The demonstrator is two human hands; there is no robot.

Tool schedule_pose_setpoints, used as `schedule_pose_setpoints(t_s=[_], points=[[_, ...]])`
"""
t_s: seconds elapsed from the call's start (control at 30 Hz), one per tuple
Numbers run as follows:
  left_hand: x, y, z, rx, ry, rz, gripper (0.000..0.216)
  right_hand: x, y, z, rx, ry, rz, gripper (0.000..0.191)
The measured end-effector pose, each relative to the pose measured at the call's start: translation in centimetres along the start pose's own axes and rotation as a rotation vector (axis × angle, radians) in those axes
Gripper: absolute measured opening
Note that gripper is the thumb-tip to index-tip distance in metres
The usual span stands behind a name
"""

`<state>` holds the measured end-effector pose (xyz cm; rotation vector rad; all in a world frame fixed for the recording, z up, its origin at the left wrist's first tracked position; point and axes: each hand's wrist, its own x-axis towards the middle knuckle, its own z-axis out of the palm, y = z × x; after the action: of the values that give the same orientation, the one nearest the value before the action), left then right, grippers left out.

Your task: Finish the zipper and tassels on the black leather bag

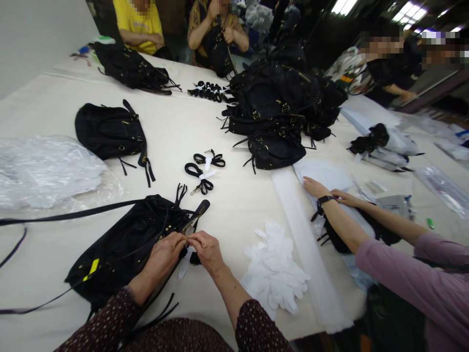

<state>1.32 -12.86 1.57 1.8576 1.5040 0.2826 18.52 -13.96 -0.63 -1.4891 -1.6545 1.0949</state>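
A black leather bag (124, 249) lies in front of me on the white table (234, 205), a yellow tag near its lower left. My left hand (163, 254) and my right hand (207, 250) meet at the bag's right edge. Both are closed in a pinch on a small black strap piece wrapped with a white band (187, 256). A long black strap (66, 212) runs left from the bag.
Two coiled black straps with white bands (203, 171) lie beyond my hands. White paper pieces (274, 269) are heaped to my right. A person in a pink sleeve (403, 274) works at the right. Black bags (278, 112) are piled centre; clear plastic (44, 171) lies left.
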Motion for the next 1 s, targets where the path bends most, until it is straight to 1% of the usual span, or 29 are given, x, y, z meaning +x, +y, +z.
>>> schedule_pose_setpoints(t_s=[0.17, 0.3, 0.37, 0.43, 0.53, 0.63, 0.83, 0.9, 1.0], points=[[0.0, -0.1, 0.4, -0.041, 0.003, -0.011, 0.029, -0.3, -0.2, 0.2, -0.247, -0.035, -0.092, 0.031], [-0.4, -0.4, 0.9, -0.083, 0.023, -0.033, 0.027, -0.5, -0.3, 0.8, -0.417, -0.081, -0.122, 0.032], [-0.7, -0.5, 0.9, -0.141, 0.026, -0.076, 0.028, -0.4, -0.2, 1.0, -0.383, -0.083, -0.111, 0.03], [-0.8, -0.6, 0.8, -0.17, 0.022, -0.099, 0.027, -0.4, -0.1, 1.0, -0.277, -0.078, -0.089, 0.027], [-0.8, -0.6, 0.5, -0.12, 0.007, -0.064, 0.026, -0.3, 0.0, 0.6, -0.136, -0.095, -0.068, 0.026], [-0.7, -0.7, 0.4, -0.07, -0.001, -0.021, 0.029, -0.3, 0.1, 0.2, -0.078, -0.093, -0.04, 0.023], [-0.8, -0.6, 0.4, -0.014, -0.031, -0.002, 0.031, -0.6, -0.3, 0.1, 0.093, -0.062, 0.098, 0.017], [-0.8, -0.6, 0.4, -0.006, -0.041, -0.004, 0.031, -0.5, -0.3, 0.0, 0.112, -0.059, 0.108, 0.015], [-0.8, -0.6, 0.3, -0.014, -0.038, 0.002, 0.03, -0.4, -0.2, -0.1, 0.057, -0.054, 0.07, 0.015]])
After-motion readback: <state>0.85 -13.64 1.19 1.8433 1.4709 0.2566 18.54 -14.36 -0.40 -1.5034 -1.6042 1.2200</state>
